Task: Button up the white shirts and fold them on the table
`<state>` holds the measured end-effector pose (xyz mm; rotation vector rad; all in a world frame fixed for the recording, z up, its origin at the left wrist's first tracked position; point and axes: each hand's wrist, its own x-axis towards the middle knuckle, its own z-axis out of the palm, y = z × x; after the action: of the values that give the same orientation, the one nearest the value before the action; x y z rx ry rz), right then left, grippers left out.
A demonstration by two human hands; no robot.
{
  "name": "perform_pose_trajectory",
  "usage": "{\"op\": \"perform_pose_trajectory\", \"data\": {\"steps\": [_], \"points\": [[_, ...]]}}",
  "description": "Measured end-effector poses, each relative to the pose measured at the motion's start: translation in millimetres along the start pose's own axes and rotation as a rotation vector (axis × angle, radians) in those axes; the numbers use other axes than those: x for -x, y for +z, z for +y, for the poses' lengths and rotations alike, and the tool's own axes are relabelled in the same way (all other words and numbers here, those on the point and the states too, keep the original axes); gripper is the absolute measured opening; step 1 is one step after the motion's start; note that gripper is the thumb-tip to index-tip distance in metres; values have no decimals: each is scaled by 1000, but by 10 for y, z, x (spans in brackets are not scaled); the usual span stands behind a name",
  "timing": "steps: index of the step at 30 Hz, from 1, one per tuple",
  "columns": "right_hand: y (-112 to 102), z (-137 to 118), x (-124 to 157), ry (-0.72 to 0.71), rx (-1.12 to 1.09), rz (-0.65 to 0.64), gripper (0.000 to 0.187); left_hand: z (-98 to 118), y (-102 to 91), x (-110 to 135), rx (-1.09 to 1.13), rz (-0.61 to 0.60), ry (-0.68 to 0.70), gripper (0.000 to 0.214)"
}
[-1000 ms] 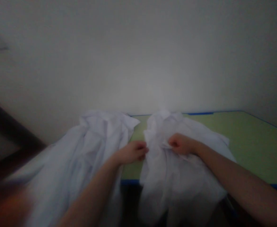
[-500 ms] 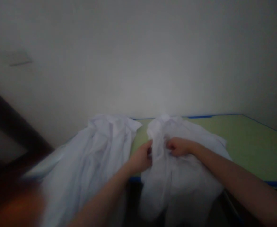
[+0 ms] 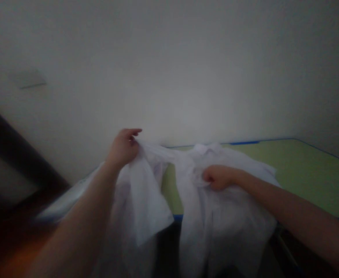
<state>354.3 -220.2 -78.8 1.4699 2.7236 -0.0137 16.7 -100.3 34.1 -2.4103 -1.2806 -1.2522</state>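
A white shirt (image 3: 233, 216) lies over the front edge of the green table, its lower part hanging down. My right hand (image 3: 221, 177) is closed on the cloth near its middle, fingertips tucked into the folds. Off to the left and raised, my left hand (image 3: 124, 148) pinches another part of the same shirt, seemingly a sleeve, with the index finger stuck out. Cloth stretches from that hand to the shirt's collar side, and a flap hangs below it. Behind this flap is a heap of white garments (image 3: 123, 212), partly hidden by my left arm.
The green table (image 3: 308, 177) has blue edging and stands against a grey-white wall (image 3: 169, 69). A dark diagonal post or frame (image 3: 19, 146) is at the left. Below it, an orange-brown blurred patch (image 3: 27, 251) cannot be made out. The picture is dim.
My left hand has moved left and up from beside the right hand, drawing part of the shirt out over the heap. The right hand has stayed nearly in place, still gripping.
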Motion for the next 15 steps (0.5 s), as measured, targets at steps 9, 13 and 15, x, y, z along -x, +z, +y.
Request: {"op": "perform_pose_trajectory", "data": {"steps": [9,13,15], "points": [[-119,-1223,-309,-16,-154,556,74,660,396,-195,358,-279,-30,47],[224,-1686,-612,-133,9,470,93,746,392,-158,499,-386,-72,52],[415,-1757,-765,-109,83,390,65,753,370,-123,548,-422,-120,52]]}}
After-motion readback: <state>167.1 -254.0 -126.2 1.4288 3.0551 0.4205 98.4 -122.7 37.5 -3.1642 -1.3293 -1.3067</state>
